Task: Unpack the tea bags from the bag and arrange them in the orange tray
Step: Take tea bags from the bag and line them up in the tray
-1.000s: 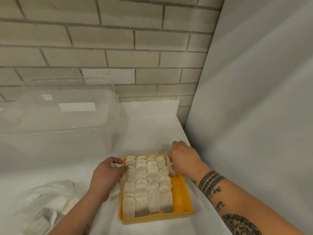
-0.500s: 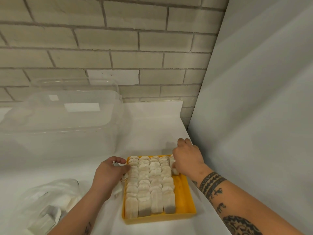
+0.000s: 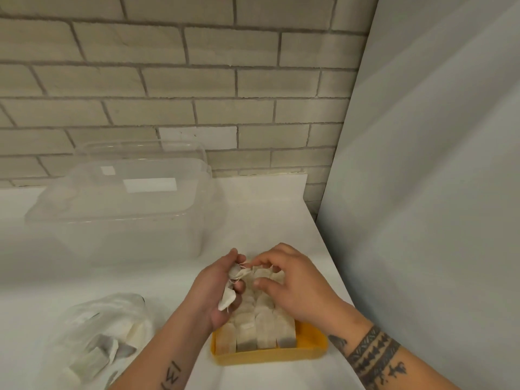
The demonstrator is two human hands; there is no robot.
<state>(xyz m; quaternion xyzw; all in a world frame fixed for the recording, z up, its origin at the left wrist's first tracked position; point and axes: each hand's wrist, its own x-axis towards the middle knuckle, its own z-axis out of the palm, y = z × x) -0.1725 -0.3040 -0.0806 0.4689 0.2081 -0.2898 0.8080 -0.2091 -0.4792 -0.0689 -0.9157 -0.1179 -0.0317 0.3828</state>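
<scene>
Tea bags sit gripped in the left hand above the tray; the right hand pinches one's string.

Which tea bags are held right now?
The small bunch of tea bags gripped in the left hand, above the left side of the orange tray. Others sit in rows in the tray or in the plastic bag.

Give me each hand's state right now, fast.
Left hand: holding a few loose tea bags, fingers curled round them.
Right hand: over the orange tray, fingertips at those tea bags; a grip cannot be told.
</scene>
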